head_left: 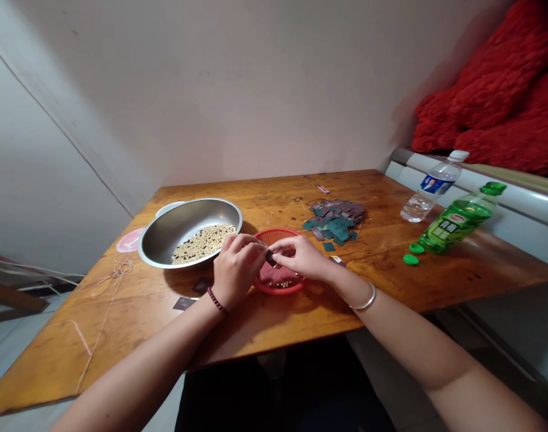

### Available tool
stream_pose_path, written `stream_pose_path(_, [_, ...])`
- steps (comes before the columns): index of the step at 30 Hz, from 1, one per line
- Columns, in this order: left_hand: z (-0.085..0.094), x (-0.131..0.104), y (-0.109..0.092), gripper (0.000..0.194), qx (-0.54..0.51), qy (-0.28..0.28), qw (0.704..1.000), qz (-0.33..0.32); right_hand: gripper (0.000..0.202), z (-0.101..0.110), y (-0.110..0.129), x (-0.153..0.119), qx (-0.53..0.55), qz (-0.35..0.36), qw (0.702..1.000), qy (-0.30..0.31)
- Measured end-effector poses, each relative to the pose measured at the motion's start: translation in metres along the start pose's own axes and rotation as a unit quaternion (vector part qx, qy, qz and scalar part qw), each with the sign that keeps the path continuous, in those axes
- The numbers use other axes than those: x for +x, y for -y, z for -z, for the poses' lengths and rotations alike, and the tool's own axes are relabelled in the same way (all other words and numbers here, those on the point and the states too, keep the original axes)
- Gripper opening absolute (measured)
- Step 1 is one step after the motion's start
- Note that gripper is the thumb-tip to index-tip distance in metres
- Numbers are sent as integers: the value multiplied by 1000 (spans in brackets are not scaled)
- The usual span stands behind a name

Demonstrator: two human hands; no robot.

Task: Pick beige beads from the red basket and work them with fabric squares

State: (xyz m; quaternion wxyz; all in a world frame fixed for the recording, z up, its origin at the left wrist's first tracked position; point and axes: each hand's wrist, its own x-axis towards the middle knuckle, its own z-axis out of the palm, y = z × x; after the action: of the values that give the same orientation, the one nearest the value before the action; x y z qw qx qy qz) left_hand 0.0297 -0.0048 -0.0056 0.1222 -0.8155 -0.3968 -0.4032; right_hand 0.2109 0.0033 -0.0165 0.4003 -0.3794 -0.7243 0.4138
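Observation:
Both hands meet above a red mesh basket [280, 291] that has a few pale and dark beads in its bottom. My left hand [238, 264] has its fingers pinched at a small dark piece [270, 258]. From the other side, the thumb and fingers of my right hand [298, 255] close on the same dark piece. To the left a tilted steel bowl [166, 231] holds many pale beads [204, 243] mixed with black ones. Behind the basket, to the right, lies a pile of dark green and maroon squares [337, 221].
On the wooden table [274, 336] are a clear water bottle [429, 191], a green bottle [458, 219], two green caps [411, 259], loose string [114, 276] at left and dark squares [184, 303] near my left wrist. Red fluffy material [494, 90] is at the back right.

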Motion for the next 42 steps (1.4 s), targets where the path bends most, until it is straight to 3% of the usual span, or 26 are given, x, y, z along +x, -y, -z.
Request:
stream_pose_path(5, [2,0,-1,6,-9,10,999,-37,24,-1,0,1,29,6,1000,9])
stream_pose_path(10, [2,0,0,5,12,-1,1000,-11,24,-2,-1,1,25,5,1000,-1])
stream_pose_path(15, [4,0,-1,5,4,5,999,-34,24,-2,2,1,28,-6,999,14])
stream_pose_path(21, [4,1,2,6,17,-6,1000,-10,21,-3,2,0,8,15,1000,1])
stream_pose_path(42, [4,1,2,7,15,-4,1000,-26,23,-2,2,0,13,13,1000,1])
